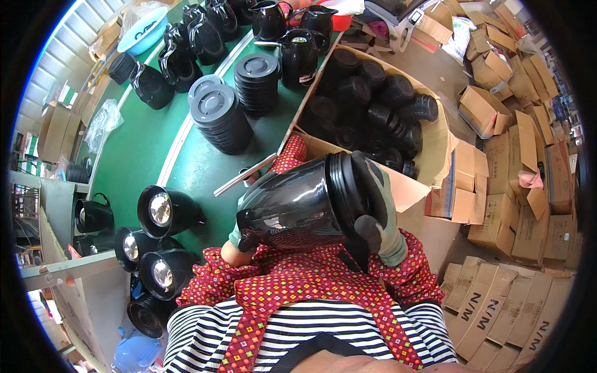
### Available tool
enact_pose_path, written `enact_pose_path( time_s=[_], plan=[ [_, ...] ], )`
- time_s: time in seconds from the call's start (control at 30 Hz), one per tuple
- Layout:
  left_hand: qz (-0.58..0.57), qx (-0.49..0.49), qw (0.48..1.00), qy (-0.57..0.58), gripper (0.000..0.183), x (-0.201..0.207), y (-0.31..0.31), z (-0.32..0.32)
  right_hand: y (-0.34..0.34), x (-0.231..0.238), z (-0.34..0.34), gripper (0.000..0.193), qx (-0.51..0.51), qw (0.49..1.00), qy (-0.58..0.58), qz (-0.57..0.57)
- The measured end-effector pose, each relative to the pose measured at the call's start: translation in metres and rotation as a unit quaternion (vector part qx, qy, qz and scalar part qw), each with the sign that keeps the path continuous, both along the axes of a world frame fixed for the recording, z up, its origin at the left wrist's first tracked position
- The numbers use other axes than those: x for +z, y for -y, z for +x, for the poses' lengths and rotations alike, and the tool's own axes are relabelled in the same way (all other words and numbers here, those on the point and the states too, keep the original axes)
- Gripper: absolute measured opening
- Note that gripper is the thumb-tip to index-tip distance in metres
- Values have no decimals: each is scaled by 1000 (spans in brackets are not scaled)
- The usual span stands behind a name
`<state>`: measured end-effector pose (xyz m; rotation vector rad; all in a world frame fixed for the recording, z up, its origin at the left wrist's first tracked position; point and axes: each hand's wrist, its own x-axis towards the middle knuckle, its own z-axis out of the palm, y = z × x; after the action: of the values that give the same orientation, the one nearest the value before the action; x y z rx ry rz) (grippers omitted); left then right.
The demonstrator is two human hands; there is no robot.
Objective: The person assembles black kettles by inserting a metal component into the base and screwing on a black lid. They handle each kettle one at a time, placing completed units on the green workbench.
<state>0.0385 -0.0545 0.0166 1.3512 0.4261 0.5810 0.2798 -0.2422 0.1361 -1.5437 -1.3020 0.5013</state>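
Observation:
I hold a glossy black jug body [286,205] lying on its side in front of my patterned red apron. My gloved left hand [239,236] is closed around its left end, with most of the fingers hidden behind it. At the other end sits a ridged black collar or base [345,193]. My right hand [380,214], in a grey-green glove with dark fingertips, grips that ridged part, thumb in front. Whether it is being turned cannot be told. Just beyond the jug lies a metal bar [245,175] beside a piece of red patterned cloth [290,155].
Stacked black discs [221,115] and finished black jugs [205,37] stand on the green table [134,161]. Open jug bodies with silvery insides [163,208] lie at the left. A carton [435,149] of black ridged parts adjoins the table. Cardboard boxes [497,217] fill the right.

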Motion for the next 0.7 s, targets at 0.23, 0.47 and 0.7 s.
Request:
enact_pose_path(
  time_s=[0.23,0.47,0.7],
  plan=[
    [64,-3,998,-11,69,3,8,5,14,3,-11,106,-31,996,51,68],
    [190,139,972,-13,81,62,12,18,15,5,-13,75,-22,968,-248,21],
    [151,94,984,-7,80,113,4,15,42,-15,43,64,129,902,-400,-99]
  ],
)
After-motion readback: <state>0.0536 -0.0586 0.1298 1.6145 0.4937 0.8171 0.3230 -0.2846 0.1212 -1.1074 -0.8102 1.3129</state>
